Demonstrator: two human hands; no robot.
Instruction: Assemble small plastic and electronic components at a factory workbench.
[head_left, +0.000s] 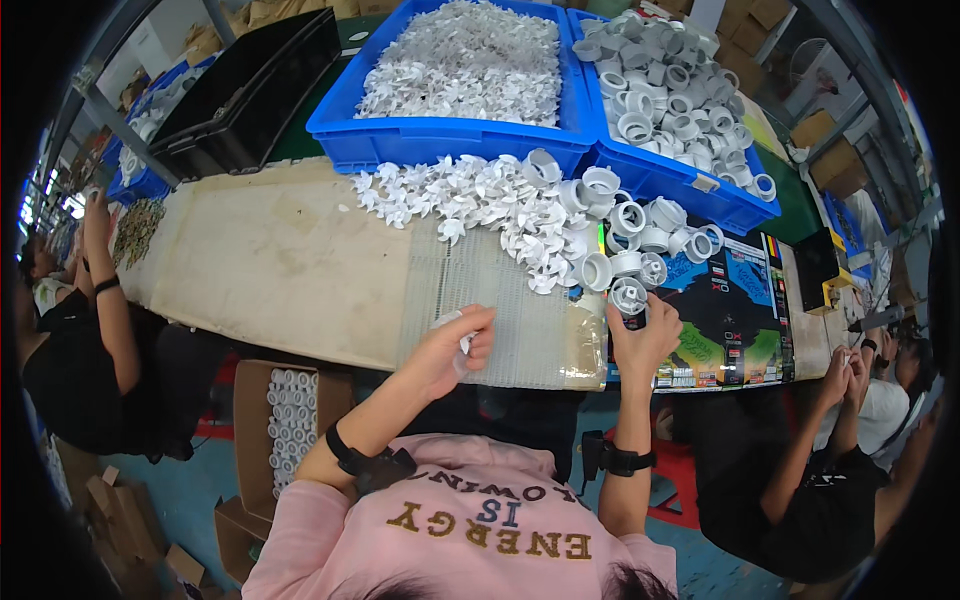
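My left hand [455, 350] is closed above the near part of the worktable, with bits of small white plastic pieces [466, 342] showing between its fingers. To the right, my right hand [646, 338] has its thumb and fingers around a round white plastic cap [628, 294] near the table's edge. Inside that cap a spoked shape is visible. More white ring-shaped caps [627, 219] lie loose just beyond it. Next to them spreads a heap of white star-shaped plastic pieces [470, 200]. Under my left hand lies a clear ribbed mat [520, 330].
Two blue bins stand at the back: one bin [450, 132] of white star pieces, one bin [690, 180] of caps. A black crate [250, 110] sits back left. Below the table, a cardboard box [250, 420] holds white rings. Co-workers sit at both sides.
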